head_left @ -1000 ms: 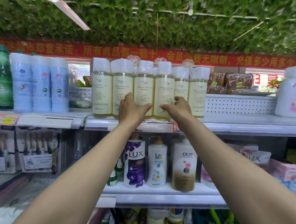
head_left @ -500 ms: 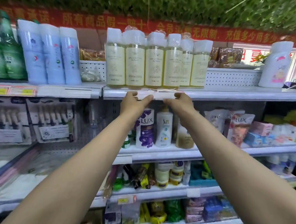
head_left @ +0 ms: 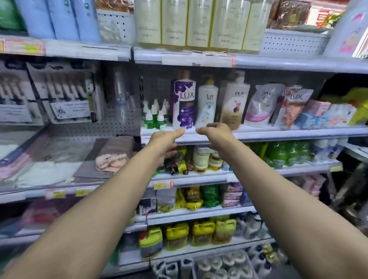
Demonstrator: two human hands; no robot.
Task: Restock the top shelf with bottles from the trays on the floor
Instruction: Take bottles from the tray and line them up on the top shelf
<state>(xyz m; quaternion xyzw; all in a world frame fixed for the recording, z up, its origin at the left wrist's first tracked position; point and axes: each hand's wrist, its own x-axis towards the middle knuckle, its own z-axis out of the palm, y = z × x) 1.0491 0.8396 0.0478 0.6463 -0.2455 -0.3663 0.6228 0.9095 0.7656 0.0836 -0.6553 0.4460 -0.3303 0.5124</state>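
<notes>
Several pale yellow bottles [head_left: 201, 18] with white caps stand in a row on the top shelf [head_left: 289, 62]. My left hand [head_left: 164, 142] and my right hand [head_left: 218, 137] hang side by side in the air in front of the second shelf, well below those bottles. Both hold nothing, with fingers loosely curled. On the floor at the bottom stands a clear tray [head_left: 225, 269] with several white-capped bottles seen from above. Beside it sit dark-capped bottles [head_left: 167, 270].
Blue bottles [head_left: 60, 9] stand at the top left, a white bottle [head_left: 351, 28] at the top right. LUX and OLAY bottles [head_left: 234, 103] fill the second shelf. Folded towels [head_left: 111, 157] lie at the left. Yellow jugs [head_left: 201, 232] line the low shelf.
Both hands have dropped away from the yellow bottles and the top shelf's edge to the second shelf's height. The view has tilted down, so the floor trays now show.
</notes>
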